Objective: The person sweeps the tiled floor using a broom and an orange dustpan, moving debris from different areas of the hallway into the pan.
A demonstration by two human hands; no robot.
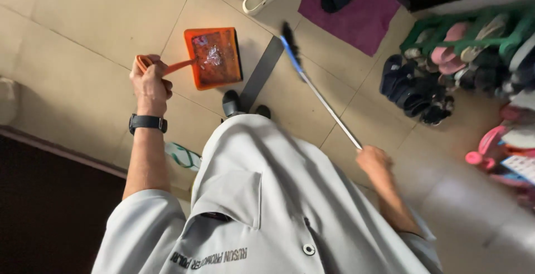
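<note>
Tiled floor (pixel 100 40): left hand (pixel 150 82) grasps one orange dustpan (pixel 214 57), right hand (pixel 374 161) one broom (pixel 317 93).

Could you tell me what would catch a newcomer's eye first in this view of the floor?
Most striking is the bright orange dustpan, holding shiny scraps, which the left hand grips by its handle over the pale tiles. Right of it, a broom with a blue neck and dark bristles slants across the floor from the right hand. Behind lie a purple mat with black slippers and, at the right edge, a crowded green shoe rack.
</note>
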